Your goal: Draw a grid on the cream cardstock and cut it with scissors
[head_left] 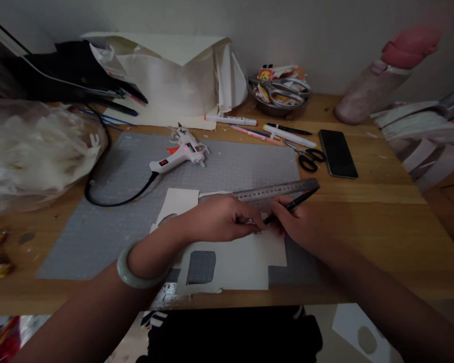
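Note:
My right hand (300, 227) grips a black pen (297, 202), its tip pointing down and left toward a white sheet of paper (242, 264). Across that paper lies my left hand (223, 217), thumb and fingers drawn together near the pen tip. A small dark-edged outline shows under the left fingertips; what they hold or press, if anything, is hidden. Cut-out openings in the sheet let the grey cutting mat (128, 237) show through. Just beyond both hands a metal ruler (276, 190) lies slanted, its left end behind my left hand.
A white glue gun (179, 154) with a black cord rests on the mat. Behind are markers (289, 136), black-handled scissors (312, 160), a phone (338, 154) and a bowl (280, 106) of scraps. A pink-capped bottle (374, 91) stands right; a plastic bag (38, 156) sits left.

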### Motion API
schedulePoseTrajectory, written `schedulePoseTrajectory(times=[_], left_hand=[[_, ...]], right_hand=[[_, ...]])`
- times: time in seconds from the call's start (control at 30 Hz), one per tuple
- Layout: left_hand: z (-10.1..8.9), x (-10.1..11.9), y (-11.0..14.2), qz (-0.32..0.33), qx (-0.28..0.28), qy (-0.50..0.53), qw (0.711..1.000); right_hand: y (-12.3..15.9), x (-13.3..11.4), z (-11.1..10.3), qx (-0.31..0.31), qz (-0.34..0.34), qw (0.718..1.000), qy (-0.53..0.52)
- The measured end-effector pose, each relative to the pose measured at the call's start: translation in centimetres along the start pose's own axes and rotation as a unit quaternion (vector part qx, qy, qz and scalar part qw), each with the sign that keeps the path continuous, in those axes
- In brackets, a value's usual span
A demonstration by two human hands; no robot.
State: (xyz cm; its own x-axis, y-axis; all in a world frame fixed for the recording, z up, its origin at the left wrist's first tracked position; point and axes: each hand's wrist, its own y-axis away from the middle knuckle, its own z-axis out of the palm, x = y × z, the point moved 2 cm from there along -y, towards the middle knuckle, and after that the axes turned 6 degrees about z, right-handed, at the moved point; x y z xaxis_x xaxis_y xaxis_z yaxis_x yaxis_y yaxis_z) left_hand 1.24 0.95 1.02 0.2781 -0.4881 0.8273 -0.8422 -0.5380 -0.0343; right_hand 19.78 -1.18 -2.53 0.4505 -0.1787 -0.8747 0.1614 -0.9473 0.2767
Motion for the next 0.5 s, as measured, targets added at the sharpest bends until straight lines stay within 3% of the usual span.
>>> schedulePoseTrajectory(times=[0.5], left_hand=[[0.14,0.04,-0.06,0.002,-0.005,-0.004,1.000]], right_hand=[[0.04,0.15,0.01,-0.008,-0.003,1.000,-0.013]])
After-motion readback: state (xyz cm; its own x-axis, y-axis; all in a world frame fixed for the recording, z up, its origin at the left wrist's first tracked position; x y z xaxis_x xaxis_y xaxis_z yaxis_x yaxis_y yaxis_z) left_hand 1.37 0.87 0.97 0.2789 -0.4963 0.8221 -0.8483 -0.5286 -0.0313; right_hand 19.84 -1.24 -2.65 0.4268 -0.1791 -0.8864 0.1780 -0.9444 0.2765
